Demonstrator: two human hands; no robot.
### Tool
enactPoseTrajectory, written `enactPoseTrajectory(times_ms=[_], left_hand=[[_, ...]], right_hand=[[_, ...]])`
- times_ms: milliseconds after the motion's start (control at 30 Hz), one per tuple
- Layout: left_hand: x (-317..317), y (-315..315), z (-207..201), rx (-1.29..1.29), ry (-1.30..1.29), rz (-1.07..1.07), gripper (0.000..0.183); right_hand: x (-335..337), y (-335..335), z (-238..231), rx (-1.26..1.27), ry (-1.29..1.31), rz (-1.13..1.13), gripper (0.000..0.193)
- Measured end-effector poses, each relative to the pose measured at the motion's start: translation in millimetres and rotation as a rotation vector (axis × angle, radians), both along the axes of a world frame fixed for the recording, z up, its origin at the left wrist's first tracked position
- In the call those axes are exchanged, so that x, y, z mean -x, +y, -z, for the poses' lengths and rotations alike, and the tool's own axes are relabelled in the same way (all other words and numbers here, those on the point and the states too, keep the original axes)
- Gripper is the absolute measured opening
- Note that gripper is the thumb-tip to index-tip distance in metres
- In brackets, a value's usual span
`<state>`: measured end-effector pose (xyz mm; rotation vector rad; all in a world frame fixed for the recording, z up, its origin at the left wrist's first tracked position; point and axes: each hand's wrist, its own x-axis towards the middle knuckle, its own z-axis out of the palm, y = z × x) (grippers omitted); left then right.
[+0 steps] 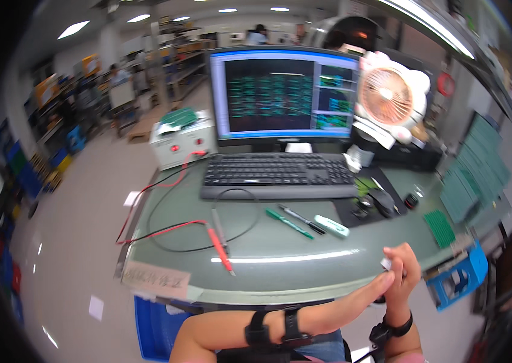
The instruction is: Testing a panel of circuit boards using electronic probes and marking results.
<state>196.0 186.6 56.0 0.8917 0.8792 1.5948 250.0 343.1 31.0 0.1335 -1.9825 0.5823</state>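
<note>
The person's left forearm, with two black straps (292,327) around it, reached across to the right, and the left hand (374,289) met the right hand (410,269) just beyond the table's front edge. The right hand was curled nearly closed, its thumb and forefinger appearing to pinch a small white piece (385,264), too small to identify. The left hand's thumb lay against the right hand's fingers; its other fingers were hidden, so how far it was closed could not be told. A black wristband (400,328) circled the right wrist. Down at the left, a blue bin (147,330) stood below the table (292,281).

Farther in on the green tabletop, a red test probe (219,251) lay beside a grey test probe (218,227), their red and black leads looping left. Right of them lay a green marker (289,223), a black pen (301,219) and a white-and-green tube (331,226). A green grid-patterned board (439,228) lay near the right edge. Behind the pens sat a black keyboard (277,169), with a black mouse (383,202) on a dark pad (344,212) to its right. Beyond stood a white box (168,148) with red sockets, a monitor (286,94) and a cat-shaped white fan (387,94).
</note>
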Motion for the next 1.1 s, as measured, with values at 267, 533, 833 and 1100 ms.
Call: enactPoseTrajectory(times_ms=[267,533,833,1100], left_hand=[[20.2,-43.1,9.8,0.056,0.221,0.191,0.051],[32.4,-89.1,1.0,0.180,0.173,-0.160,0.043],[33.9,-111.7,-8.5,0.262,0.336,-0.334,0.039],[20.0,-95.9,-8.5,0.379,0.398,-0.390,0.037]], right_hand=[[-82.3,120.2,-15.7,0.861,0.197,-0.035,0.016],[-203.9,243.7,106.0,1.177,0.423,0.362,0.021],[-152.8,272.0,259.5,1.935,-0.235,0.505,0.073],[-153.4,305.5,302.1,1.907,-0.185,0.397,0.076]])
